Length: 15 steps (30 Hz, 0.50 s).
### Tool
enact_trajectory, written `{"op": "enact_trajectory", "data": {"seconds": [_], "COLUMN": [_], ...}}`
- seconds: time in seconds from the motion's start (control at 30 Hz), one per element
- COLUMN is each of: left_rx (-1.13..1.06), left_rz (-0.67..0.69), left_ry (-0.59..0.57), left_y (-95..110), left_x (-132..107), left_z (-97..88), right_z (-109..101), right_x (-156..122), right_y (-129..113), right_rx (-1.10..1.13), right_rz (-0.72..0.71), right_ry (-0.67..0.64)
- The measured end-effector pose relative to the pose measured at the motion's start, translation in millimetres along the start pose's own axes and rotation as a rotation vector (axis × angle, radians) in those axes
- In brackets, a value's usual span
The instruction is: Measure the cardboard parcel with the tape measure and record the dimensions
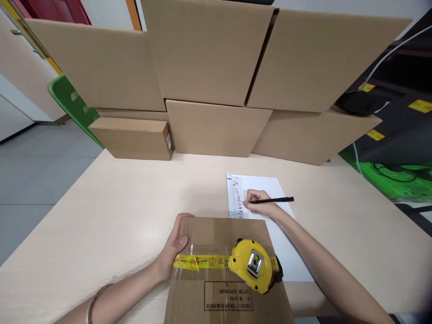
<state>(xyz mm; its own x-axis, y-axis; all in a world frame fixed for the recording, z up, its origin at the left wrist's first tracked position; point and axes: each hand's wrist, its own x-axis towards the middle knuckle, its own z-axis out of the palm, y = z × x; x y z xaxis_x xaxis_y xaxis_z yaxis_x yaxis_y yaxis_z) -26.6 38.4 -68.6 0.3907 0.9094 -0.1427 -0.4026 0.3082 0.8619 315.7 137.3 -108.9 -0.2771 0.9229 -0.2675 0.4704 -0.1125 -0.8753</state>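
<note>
A taped cardboard box (199, 292) stands close in front of me, with yellow printed tape across its top. My left hand (173, 252) grips its left side, thumb on the top face and the other fingers mostly hidden behind the edge. On the box's top lies a yellow tape measure (251, 265) with a metal belt clip facing up. Beyond the box, a white sheet of paper (261, 184) with dense writing down its left side lies on the table. My right hand (258, 201) rests on the sheet, closed around a black pen (276, 200) whose tip end is at the writing.
Large flat-sided cardboard boxes (209, 54) form a wall along the table's (135, 202) far edge. A smaller brown box (138, 139) stands at the far left. Dark equipment with yellow labels (420, 106) and white cables is on the right; a green chair back (72, 96) shows on the left.
</note>
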Motion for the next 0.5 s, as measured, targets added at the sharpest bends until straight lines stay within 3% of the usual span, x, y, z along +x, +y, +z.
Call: {"op": "enact_trajectory", "data": {"seconds": [0.5], "left_rx": [0.019], "left_rz": [-0.023], "left_ry": [0.001], "left_y": [-1.0], "left_x": [0.0], "left_z": [-1.2], "right_z": [-0.4], "right_x": [-0.2], "right_y": [-0.7], "right_rx": [-0.061], "right_rz": [0.023], "right_ry": [-0.010]}}
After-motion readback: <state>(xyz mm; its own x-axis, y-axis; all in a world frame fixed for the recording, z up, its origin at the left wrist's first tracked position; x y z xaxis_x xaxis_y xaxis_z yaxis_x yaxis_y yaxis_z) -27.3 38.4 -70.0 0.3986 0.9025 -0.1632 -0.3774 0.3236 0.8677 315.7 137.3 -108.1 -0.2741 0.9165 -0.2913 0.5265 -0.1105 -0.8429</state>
